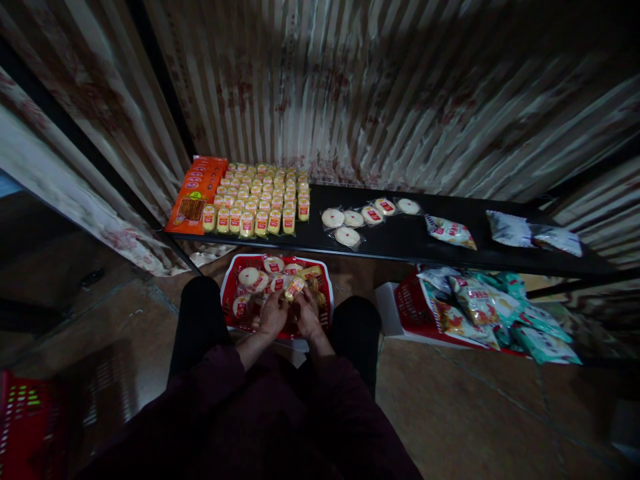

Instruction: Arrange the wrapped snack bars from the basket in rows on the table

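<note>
Both hands are inside a red basket with a white rim (329,283), set between the knees. My left hand (273,315) and my right hand (306,312) are close together, fingers curled near a yellow wrapped cake (294,288). The right fingers grip this cake; what the left fingers hold, if anything, is hidden. Round white packaged crackers (249,276) lie in the basket around the hands. On the black shelf (310,247) above, rows of yellow wrapped cakes (247,223) stand beside an orange packet (197,190).
Several round packaged crackers (347,236) lie mid-shelf. Snack bags (451,231) and silvery bags (509,229) lie to the right. Below them, a red basket (414,303) holds green and white bags. Another red basket (25,427) stands at lower left. Striped curtains hang behind the shelf.
</note>
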{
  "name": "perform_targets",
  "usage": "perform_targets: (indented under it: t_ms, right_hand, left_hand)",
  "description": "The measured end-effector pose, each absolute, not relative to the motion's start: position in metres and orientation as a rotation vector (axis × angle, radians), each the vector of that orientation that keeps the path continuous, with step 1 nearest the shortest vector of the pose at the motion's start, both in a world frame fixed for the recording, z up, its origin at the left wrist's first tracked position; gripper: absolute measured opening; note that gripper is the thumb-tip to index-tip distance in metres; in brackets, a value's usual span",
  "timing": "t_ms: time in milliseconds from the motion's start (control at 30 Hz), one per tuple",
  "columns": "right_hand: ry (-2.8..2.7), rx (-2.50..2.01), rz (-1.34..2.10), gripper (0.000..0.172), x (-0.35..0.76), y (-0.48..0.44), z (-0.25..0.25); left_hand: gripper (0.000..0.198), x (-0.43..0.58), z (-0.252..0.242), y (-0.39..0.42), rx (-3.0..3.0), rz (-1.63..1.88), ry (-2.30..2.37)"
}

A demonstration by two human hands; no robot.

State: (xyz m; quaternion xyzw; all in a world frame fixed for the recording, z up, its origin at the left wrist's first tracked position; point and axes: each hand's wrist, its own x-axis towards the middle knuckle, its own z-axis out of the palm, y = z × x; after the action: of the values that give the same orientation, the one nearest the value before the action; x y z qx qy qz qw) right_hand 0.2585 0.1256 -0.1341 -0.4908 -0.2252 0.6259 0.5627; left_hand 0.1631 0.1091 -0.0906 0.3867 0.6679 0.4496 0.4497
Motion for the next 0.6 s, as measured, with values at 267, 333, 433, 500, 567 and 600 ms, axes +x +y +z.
perform_targets:
  t_ms: [267, 333, 433, 500, 567, 600]
  right_hand:
    - [-0.488, -1.199, 1.452, 0.051, 0.259, 0.126, -0.130]
    - [-0.461, -1.193, 1.468, 0.052, 0.259, 0.126, -0.128]
    - [-0.470, -1.128, 1.526, 0.055, 0.259, 0.125, -0.124]
    - [-0.497, -1.083, 1.545, 0.055, 0.259, 0.125, -0.122]
    - [-0.527, -1.079, 1.539, 0.054, 0.259, 0.126, -0.122]
    - [-0.548, -1.091, 1.528, 0.054, 0.260, 0.126, -0.123]
  left_hand:
    - [0.021, 0.164, -0.088, 0.111, 0.851, 1.078, 1.645]
    - [0.018, 0.164, -0.090, 0.112, 0.812, 1.086, 1.625]
    - [0.019, 0.164, -0.096, 0.115, 0.794, 1.117, 1.628]
    - [0.020, 0.165, -0.100, 0.117, 0.808, 1.137, 1.619]
    - [0.020, 0.166, -0.103, 0.119, 0.832, 1.117, 1.600]
    - [0.021, 0.166, -0.104, 0.119, 0.849, 1.099, 1.596]
